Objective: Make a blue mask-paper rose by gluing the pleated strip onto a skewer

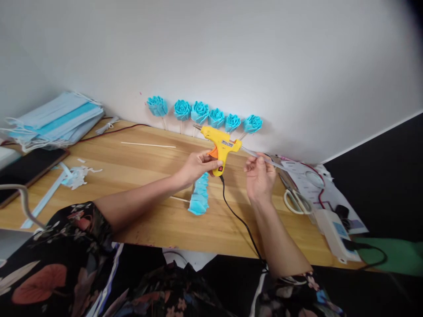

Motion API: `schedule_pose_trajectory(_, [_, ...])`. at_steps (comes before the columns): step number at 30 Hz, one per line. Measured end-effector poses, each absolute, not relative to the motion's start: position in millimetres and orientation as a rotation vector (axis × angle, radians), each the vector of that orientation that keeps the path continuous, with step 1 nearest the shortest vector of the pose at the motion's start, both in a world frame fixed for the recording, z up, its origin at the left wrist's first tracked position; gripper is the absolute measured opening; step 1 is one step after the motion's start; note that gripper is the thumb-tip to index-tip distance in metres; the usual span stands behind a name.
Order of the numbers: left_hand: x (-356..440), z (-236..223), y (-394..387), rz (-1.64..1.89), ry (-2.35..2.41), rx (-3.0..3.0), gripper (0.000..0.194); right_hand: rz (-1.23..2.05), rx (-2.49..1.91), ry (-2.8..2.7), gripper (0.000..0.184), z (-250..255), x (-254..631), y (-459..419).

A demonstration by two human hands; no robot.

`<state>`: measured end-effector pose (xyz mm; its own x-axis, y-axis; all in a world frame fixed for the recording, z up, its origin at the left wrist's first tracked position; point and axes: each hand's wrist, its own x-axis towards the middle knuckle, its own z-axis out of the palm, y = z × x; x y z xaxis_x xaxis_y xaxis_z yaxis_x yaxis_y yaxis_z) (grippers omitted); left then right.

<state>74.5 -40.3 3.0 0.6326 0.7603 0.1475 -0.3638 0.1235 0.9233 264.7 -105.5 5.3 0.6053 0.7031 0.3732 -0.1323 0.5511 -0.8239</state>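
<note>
Presently, left hand (197, 167): holding glue gun (223, 143).
Right hand (261, 179): pinching glue stick (250, 152).
Glue gun: likely light, rigid; grip handle (225, 156).

Yellow glue gun (224, 144), gripped in the left hand (194, 169).
Clear glue stick (279, 164) at its rear, pinched by the right hand (262, 178); blue pleated strip (199, 196) on the wooden bench (135, 163); six blue flowers (200, 112) along the wall (211, 48); masks (56, 119) stacked left, scissors (294, 193) right.
</note>
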Motion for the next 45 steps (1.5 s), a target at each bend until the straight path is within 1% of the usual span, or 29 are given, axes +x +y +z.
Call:
schedule_pose_trajectory(8, [74.7, 5.0, -43.5, 0.820, 0.412, 1.207, 0.026, 0.548, -0.881, -0.725, 0.041, 8.6, 262.4, -105.5])
schedule_pose_trajectory(15, [75.3, 4.0, -42.3, 0.844, 0.423, 1.160, 0.033, 0.599, -0.846, -0.748, 0.048, 9.8, 261.4, -107.2])
schedule_pose_trajectory(22, [73.8, 2.2, -40.1, 0.852, 0.439, 1.175, 0.030, 0.582, -0.899, -0.780, 0.034, 10.2, 263.6, -108.2])
schedule_pose_trajectory(36, [73.0, 4.5, -42.4, 0.838, 0.411, 1.206, 0.033, 0.537, -0.902, -0.746, 0.036, 10.1, 260.5, -106.5])
schedule_pose_trajectory(45, [75.0, 2.7, -41.9, 0.843, 0.405, 1.195, 0.033, 0.582, -0.882, -0.737, 0.042, 8.9, 259.4, -107.3])
